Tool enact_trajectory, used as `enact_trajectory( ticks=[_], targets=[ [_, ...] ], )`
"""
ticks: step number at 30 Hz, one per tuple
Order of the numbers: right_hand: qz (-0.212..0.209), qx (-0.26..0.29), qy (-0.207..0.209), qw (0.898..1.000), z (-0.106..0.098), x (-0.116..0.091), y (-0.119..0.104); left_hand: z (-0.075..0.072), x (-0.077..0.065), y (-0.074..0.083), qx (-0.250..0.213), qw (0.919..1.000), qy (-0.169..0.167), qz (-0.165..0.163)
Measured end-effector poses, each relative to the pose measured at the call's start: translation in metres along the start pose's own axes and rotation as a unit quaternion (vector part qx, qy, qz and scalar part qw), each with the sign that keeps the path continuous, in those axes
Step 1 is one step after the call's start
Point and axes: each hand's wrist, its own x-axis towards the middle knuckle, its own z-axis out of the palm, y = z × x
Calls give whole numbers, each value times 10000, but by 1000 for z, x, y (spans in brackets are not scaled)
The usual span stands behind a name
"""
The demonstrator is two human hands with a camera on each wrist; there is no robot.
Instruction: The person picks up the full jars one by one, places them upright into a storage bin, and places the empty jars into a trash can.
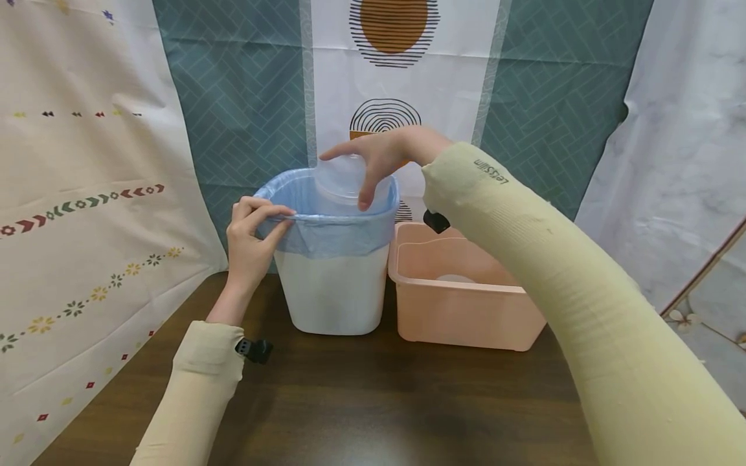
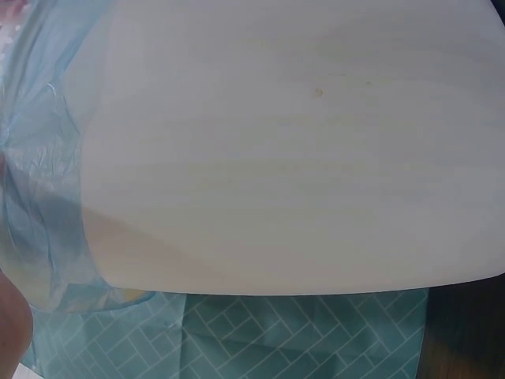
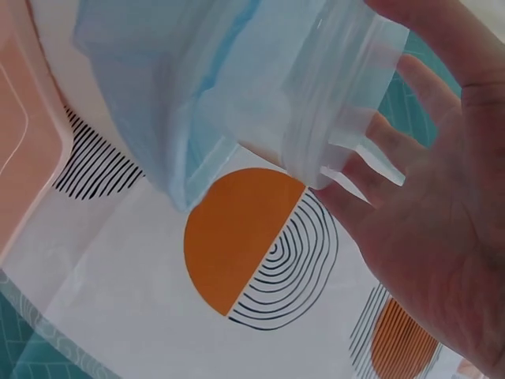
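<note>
A white trash can [image 1: 332, 294] is lined with a blue trash bag [image 1: 335, 238] folded down over its rim. My left hand [image 1: 250, 236] pinches the bag at the near left rim, fingers over the edge and thumb outside. In the left wrist view, the can's pale side [image 2: 292, 158] fills most of the frame. My right hand [image 1: 387, 155] spans a translucent plastic container [image 1: 338, 184] from above, thumb on the near side. The container's lower part is inside the lined can. In the right wrist view, the fingers reach around its ribbed end [image 3: 331, 95].
To the right of the can stands a peach plastic bin [image 1: 466, 317], with a whitish round thing [image 1: 456, 278] inside it. Both stand on a dark wooden table [image 1: 361, 401]. Patterned cloths [image 1: 250, 84] hang behind and on both sides.
</note>
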Motion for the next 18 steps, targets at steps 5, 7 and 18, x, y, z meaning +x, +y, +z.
enact_trajectory(
  ticks=[5,7,18],
  targets=[
    [-19,13,-131,9999,4,1,5,0,0,0,34,10000,13,-31],
    [-43,63,-143,9999,7,2,6,0,-1,-1,69,10000,6,-49],
    [-263,94,-219,9994,11,7,10,0,-1,0,26,10000,-47,-51]
  ],
)
